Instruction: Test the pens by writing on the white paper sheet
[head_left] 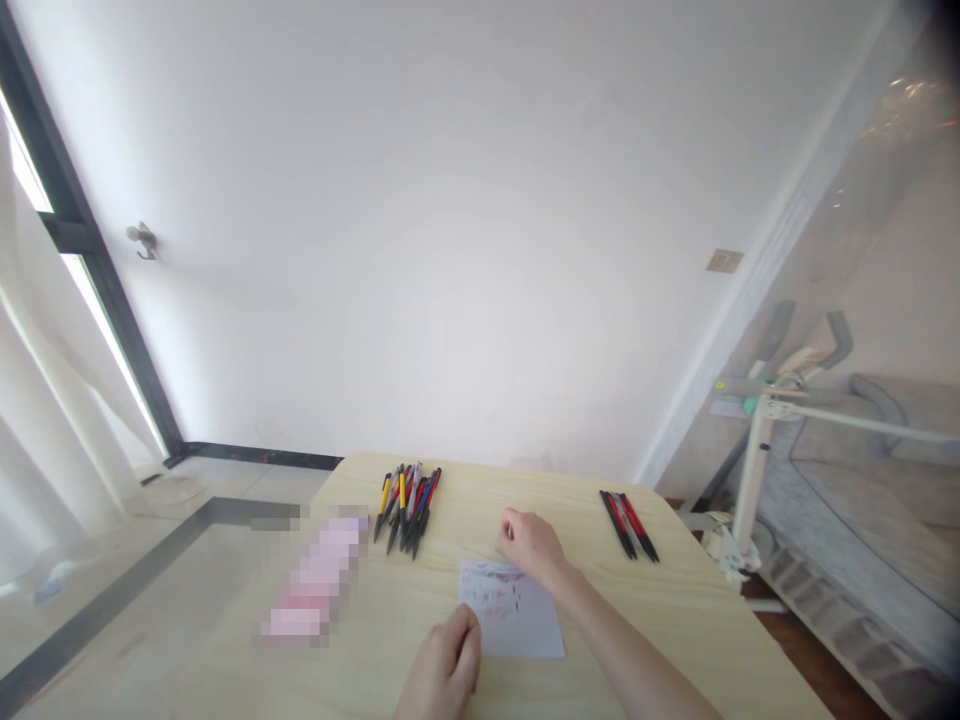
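My left hand is closed in a fist at the near left of a white sheet of paper. Whatever its fingers may hold is hidden. Over the far edge of the paper, my right hand is curled closed, and I cannot make out anything in its fingers. Blue and reddish scribbles mark the paper's upper left part. Beyond the hands to the left lies a loose pile of pens with yellow, red, blue and clear barrels. At the right, several red and clear pens lie side by side.
The pale wooden table carries everything. A blurred-out pink item is at its left edge. Behind stands a white wall. A white metal frame and a grey sofa are at the right, a curtain at the left.
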